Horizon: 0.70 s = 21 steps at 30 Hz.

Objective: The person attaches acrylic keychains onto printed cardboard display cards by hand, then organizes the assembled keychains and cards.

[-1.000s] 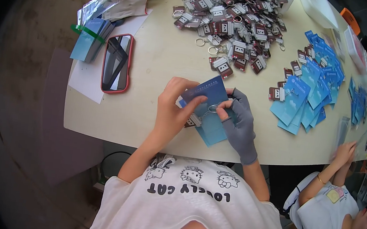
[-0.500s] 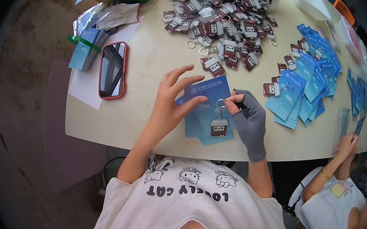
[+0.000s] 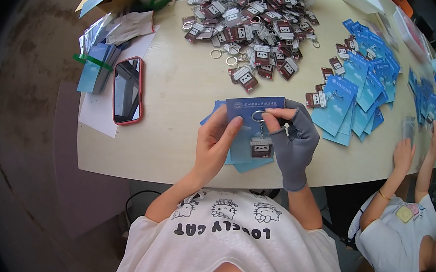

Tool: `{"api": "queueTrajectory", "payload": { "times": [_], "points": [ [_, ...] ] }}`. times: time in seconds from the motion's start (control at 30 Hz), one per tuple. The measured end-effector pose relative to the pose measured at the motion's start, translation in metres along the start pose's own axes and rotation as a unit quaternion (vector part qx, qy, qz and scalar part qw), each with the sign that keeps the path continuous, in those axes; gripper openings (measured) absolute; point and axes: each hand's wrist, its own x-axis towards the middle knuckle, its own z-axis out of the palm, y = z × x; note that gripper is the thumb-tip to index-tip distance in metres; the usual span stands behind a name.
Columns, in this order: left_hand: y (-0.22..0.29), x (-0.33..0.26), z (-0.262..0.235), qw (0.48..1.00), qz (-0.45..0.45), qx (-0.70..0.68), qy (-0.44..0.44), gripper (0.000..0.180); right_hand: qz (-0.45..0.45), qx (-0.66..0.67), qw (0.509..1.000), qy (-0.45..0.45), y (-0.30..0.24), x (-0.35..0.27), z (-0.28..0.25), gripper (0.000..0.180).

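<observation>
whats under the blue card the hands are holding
Under the held blue card, more light blue cards lie on the table, their edges poking out below and at left. How many are stacked there is hidden by the card and both hands.

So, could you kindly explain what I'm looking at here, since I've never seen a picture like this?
There is no machine here: this is a person working with their own two hands. The picture comes from a wide fisheye camera worn on their head, looking down, which is why the straight edges of the table look curved.

The left hand is bare and holds a dark blue card upright over a few lighter blue ones. The right hand, in a grey fingerless glove, pinches the ring of a small brown keychain against that card.

On the table lie a big pile of keychains, finished blue cards with keychains on the right, and a phone in a red case on the left. At the right edge sits another person, also reaching onto the table.
</observation>
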Motion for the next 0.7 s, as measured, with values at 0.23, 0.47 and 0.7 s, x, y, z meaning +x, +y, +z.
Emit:
{"api": "queueTrajectory", "payload": {
  "times": [0.23, 0.47, 0.7],
  "points": [
    [0.006, -0.001, 0.014, 0.999, -0.021, -0.025, 0.010, 0.022, -0.050, -0.036, 0.998, 0.030, 0.004, -0.006, 0.002, 0.016],
    [-0.002, -0.005, 0.025, 0.998, 0.031, -0.057, 0.026, 0.024, 0.014, 0.148, 0.988, 0.041, -0.008, -0.006, 0.011, 0.049],
    [-0.002, -0.002, 0.025, 0.999, 0.026, -0.028, 0.034, 0.030, 0.040, 0.079, 0.993, -0.072, -0.009, -0.003, 0.002, 0.058]
  ]
}}
